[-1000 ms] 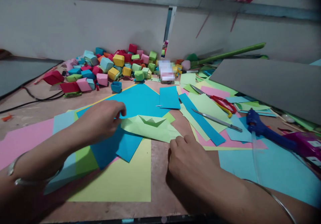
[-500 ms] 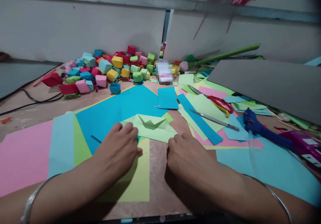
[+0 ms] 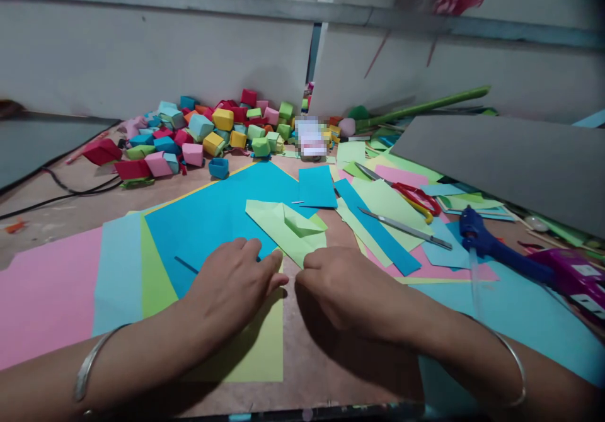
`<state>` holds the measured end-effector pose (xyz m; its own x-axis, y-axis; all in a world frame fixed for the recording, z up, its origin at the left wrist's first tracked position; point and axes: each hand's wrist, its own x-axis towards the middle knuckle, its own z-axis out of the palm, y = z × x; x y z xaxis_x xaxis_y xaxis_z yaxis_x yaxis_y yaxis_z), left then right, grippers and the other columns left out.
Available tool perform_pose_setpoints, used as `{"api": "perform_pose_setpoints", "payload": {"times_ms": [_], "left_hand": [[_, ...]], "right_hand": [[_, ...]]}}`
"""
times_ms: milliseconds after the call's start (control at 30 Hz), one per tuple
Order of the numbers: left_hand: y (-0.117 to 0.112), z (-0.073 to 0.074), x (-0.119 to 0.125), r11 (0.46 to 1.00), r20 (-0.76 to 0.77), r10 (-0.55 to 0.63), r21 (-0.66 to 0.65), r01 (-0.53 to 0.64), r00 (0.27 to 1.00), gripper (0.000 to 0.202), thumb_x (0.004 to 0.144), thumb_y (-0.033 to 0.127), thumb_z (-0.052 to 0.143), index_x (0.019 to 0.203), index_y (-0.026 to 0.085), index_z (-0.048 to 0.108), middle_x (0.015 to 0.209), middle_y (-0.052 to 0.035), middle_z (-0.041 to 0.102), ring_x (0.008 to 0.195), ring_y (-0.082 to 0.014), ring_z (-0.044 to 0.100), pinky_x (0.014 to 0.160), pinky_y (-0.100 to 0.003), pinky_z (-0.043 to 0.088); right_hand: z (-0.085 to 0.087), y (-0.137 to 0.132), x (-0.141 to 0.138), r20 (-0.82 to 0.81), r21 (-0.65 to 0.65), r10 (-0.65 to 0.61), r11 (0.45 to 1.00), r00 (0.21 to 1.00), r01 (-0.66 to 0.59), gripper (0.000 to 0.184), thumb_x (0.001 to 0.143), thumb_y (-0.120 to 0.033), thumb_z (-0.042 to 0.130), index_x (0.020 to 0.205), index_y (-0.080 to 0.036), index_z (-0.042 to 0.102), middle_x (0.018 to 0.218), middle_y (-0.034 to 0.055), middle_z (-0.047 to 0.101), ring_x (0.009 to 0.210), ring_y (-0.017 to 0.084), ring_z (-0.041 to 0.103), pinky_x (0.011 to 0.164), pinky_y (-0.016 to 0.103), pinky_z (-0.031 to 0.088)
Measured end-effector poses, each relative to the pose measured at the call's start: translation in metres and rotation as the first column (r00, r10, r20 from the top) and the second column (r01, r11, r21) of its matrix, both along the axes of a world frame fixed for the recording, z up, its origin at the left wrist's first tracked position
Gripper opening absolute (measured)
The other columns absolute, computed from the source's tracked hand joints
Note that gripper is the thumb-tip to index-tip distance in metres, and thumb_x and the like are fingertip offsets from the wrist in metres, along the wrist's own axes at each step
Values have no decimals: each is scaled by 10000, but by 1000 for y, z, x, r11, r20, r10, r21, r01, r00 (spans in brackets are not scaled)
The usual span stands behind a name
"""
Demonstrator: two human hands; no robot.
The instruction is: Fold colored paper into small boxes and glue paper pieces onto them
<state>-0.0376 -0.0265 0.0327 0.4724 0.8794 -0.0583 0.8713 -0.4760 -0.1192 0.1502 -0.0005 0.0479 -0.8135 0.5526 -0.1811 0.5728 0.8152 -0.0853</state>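
A pale green sheet of paper, folded with raised flaps at its middle, slants above the table. My right hand is closed on its near corner, fingers curled and knuckles up. Just left of that corner is my left hand, thumb and forefinger apart and off the folded paper; its other fingers are partly hidden. Beneath the folded piece lies a large blue sheet, and a yellow-green sheet is under my left wrist.
Several small folded paper boxes are heaped at the back left. To the right lie a scalpel, red-handled scissors, a blue paper strip and a glue gun. Pink sheets cover the left side.
The folded green paper has turned, its left end swinging up and away and its right end coming nearer. My left hand has let go of it; my right hand has shifted left.
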Motion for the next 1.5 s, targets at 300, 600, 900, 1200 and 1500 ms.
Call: {"api": "perform_pose_setpoints", "payload": {"times_ms": [300,600,900,1200,1500], "left_hand": [[6,-11,-5,998,160,-18,59,9,987,224,944,266,476,1051,154,638,922,-102,649,859,-261,574,709,-380,416],[23,-18,-6,995,282,-83,68,66,956,403,962,505,350,1187,321,630,943,-73,606,928,-277,500,753,-405,323],[21,-10,-6,996,235,-93,10,94,967,524,934,615,280,1205,310,609,728,-36,623,782,-255,519,746,-426,278],[18,-10,-8,992,387,-110,-9,123,916,132,838,160,452,874,170,579,811,-61,633,833,-244,569,734,-386,355],[29,-11,-19,999,483,-38,12,37,875,358,693,-7,421,866,194,662,844,-62,655,849,-244,539,701,-354,383]], "right_hand": [[-29,50,21,-495,31,-383,889,780,456,338,887,-128,424,1164,-90,613,1013,158,656,885,235,586,736,341,429],[-20,39,9,-503,-294,-450,892,738,343,232,851,-200,558,1061,-175,654,767,10,651,649,123,558,576,225,405],[-8,34,13,-449,-422,-446,869,774,256,348,756,-28,465,915,-187,730,873,32,711,798,145,619,721,254,456],[-34,42,15,-505,85,-121,978,855,188,329,856,-60,450,991,-189,721,811,57,565,757,165,489,644,278,356],[-10,34,17,-380,402,84,912,921,83,195,873,-168,557,821,-241,730,1293,75,563,1150,282,450,878,417,300]]}}
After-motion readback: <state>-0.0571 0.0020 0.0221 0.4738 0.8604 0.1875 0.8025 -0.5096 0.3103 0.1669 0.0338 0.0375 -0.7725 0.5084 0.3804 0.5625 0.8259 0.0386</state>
